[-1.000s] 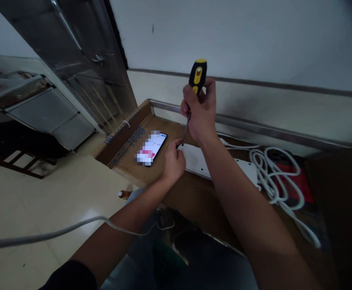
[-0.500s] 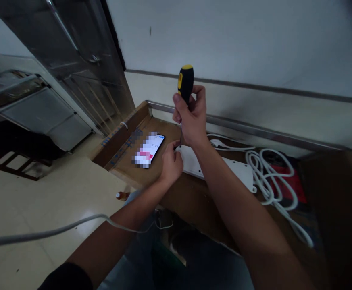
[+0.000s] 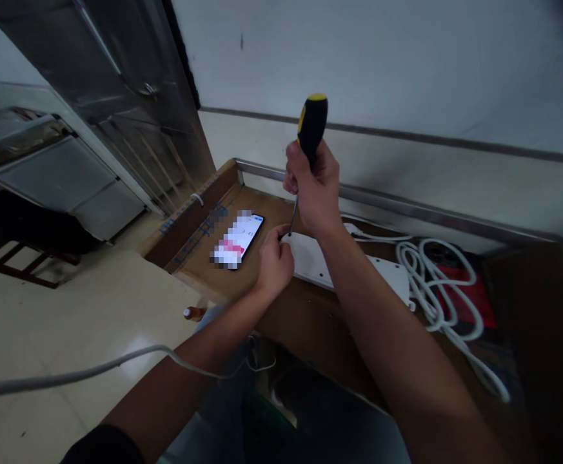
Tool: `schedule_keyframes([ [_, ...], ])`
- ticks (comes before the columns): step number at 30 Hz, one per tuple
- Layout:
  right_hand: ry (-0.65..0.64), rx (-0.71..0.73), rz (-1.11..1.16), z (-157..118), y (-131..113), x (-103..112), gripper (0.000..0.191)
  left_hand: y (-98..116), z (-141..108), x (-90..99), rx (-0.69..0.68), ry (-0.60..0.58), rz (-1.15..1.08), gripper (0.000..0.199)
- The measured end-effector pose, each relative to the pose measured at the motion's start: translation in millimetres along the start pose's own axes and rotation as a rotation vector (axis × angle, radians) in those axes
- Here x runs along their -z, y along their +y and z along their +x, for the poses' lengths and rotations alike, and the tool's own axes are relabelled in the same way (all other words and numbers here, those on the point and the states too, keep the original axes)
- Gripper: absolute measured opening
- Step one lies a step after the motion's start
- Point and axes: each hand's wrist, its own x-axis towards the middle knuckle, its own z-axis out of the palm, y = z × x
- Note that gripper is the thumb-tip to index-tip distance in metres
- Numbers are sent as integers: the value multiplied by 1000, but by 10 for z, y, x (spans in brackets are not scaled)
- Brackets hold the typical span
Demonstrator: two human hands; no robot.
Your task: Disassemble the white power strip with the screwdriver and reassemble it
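Note:
My right hand (image 3: 316, 183) is closed around a black and yellow screwdriver (image 3: 313, 122), which leans with its handle up and to the right. The thin shaft runs down to a dark hole at the left end of a white power strip (image 3: 313, 261). That strip lies with its screw holes facing up, partly covered by my right forearm. Gripping the strip's left end is my left hand (image 3: 277, 256), its fingertips close to the screwdriver's tip. Whether the tip sits inside the hole is too small to tell.
A lit phone (image 3: 239, 241) lies left of my hands on the brown work surface (image 3: 310, 316). Looped white cable (image 3: 436, 283) rests at the right over a red object (image 3: 472, 299). Another cable (image 3: 117, 361) crosses above my left forearm. A metal rail (image 3: 407, 209) runs along the wall.
The screwdriver's handle and my right hand have shifted to the right, so the shaft leans more. My left hand stays at the power strip's end.

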Motion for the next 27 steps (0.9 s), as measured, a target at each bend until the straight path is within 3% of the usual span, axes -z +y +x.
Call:
schedule_keyframes([
  [5,-142,105,-205,112,-125,248,36,8,-6,-9,41,9,-6,40],
  [12,-195,39,-198,245,-316,540,42,49,-15,10,52,3,-8,40],
  [19,-210,96,-444,167,-567,470,11,56,-17,4,51,8,-3,40],
  [24,-94,80,-498,138,-629,401,33,55,-16,4,56,9,-7,39],
  [27,-98,108,-571,152,-682,435,31,47,-13,3,56,8,-14,40],
])
